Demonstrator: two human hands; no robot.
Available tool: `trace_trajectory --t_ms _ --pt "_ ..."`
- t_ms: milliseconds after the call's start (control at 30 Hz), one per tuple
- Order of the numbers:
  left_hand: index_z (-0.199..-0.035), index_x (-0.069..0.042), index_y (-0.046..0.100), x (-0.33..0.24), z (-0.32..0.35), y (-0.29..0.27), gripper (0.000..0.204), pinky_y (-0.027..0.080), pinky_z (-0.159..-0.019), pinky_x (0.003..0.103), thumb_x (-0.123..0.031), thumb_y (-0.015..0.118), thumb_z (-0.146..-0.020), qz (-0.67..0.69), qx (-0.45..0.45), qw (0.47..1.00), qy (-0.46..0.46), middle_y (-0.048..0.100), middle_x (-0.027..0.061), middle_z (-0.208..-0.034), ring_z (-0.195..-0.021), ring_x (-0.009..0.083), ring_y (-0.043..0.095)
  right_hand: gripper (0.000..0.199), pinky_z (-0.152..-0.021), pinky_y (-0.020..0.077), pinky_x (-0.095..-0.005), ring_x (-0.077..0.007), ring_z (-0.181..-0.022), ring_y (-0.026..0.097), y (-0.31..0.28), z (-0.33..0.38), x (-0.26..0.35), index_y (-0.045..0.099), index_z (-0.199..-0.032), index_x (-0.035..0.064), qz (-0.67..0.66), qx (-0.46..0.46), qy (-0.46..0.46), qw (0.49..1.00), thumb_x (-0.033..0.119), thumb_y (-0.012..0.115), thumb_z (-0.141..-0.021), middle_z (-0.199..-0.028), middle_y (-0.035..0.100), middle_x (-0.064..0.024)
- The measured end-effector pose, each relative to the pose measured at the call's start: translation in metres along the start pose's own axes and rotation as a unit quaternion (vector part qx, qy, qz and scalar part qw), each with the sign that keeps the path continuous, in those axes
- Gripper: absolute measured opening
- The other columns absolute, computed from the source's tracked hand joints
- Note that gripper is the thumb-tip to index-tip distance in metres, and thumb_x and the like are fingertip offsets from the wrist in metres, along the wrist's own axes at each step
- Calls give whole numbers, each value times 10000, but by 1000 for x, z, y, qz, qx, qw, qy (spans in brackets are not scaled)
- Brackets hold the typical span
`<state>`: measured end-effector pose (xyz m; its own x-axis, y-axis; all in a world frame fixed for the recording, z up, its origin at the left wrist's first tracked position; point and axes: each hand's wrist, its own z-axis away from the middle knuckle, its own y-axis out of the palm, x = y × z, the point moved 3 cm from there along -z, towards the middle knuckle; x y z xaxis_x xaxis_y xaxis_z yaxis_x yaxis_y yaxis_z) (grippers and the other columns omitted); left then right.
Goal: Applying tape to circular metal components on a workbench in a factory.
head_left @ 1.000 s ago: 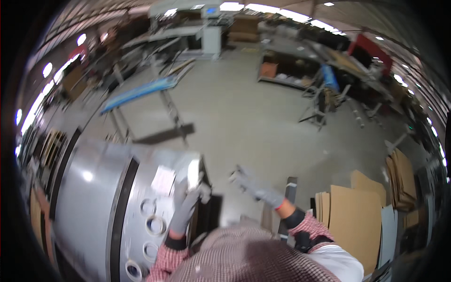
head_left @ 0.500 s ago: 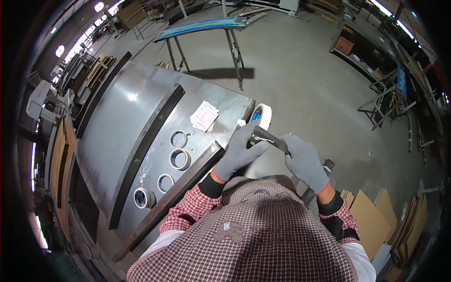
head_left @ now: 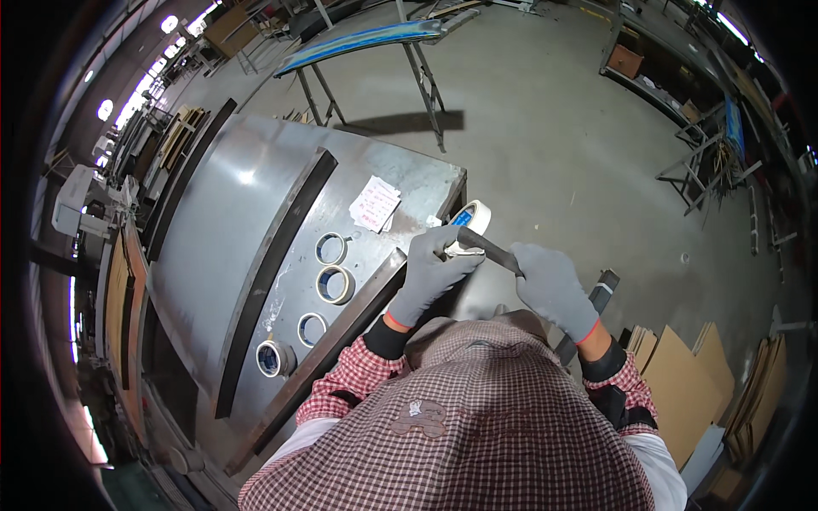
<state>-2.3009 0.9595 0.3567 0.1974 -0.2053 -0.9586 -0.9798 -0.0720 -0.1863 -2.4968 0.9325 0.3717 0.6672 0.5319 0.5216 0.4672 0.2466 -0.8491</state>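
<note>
In front of my body, both grey-gloved hands are closed on a short dark strip (head_left: 494,252). My left hand (head_left: 432,274) grips its left end, with a small whitish piece (head_left: 461,250) showing between thumb and fingers; I cannot make out what that piece is. At the strip's other end my right hand (head_left: 547,281) has its fingers wrapped round it. Just beyond my left fingertips is a white tape roll (head_left: 479,217) with a blue inside; whether it touches the hand cannot be told.
On the metal-topped table (head_left: 230,183) at left lie several tape rolls (head_left: 336,284), a stack of paper slips (head_left: 374,204) and long dark bars (head_left: 273,281). A blue-topped trestle (head_left: 362,47) stands beyond. Brown boards (head_left: 682,370) lean at lower right.
The view has shifted slightly. The dark strip is turned a little, and the whitish piece now shows at my left fingers. Both hands keep their hold.
</note>
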Motion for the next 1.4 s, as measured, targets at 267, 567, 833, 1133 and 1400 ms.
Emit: trace_trajectory --t_ms 267,567,833,1133,1400 --pt "-960 13 698 11 10 -7 248 432 -593 218 -160 739 -787 -52 -33 997 -42 623 -12 -762 -665 55 542 171 -669 484 -457 -392 -753 611 24 -7 -16 583 -949 31 -144 -48 99 983 93 515 -804 -792 619 -192" --pt "-1036 11 655 5 12 -21 363 451 -582 310 -242 701 -779 0 1 1000 6 598 67 -691 -609 147 553 277 -643 485 -382 -284 -658 610 27 6 12 622 -1083 24 -79 -66 10 995 149 586 -839 -809 638 -143" --pt "-970 -54 654 -2 10 -23 221 448 -682 415 -205 644 -808 -234 112 965 31 654 132 -801 -709 332 573 590 -556 438 -235 -56 -599 534 5 -32 52 536 -1321 11 -209 -143 77 964 69 709 -760 -846 702 -51" --pt "-814 -33 657 -4 19 -30 218 434 -690 424 -251 642 -815 -344 63 923 160 638 119 -763 -694 332 569 644 -675 524 -355 -300 -715 650 22 -55 53 525 -1319 111 -43 -139 -100 984 63 712 -705 -860 669 -172" --pt "-1040 -5 676 -14 37 -52 328 477 -721 353 -231 645 -805 -115 84 986 -83 662 147 -871 -778 265 614 405 -549 409 -200 -51 -624 517 22 -87 53 545 -1180 -11 -401 177 52 897 54 608 -785 -775 588 4"
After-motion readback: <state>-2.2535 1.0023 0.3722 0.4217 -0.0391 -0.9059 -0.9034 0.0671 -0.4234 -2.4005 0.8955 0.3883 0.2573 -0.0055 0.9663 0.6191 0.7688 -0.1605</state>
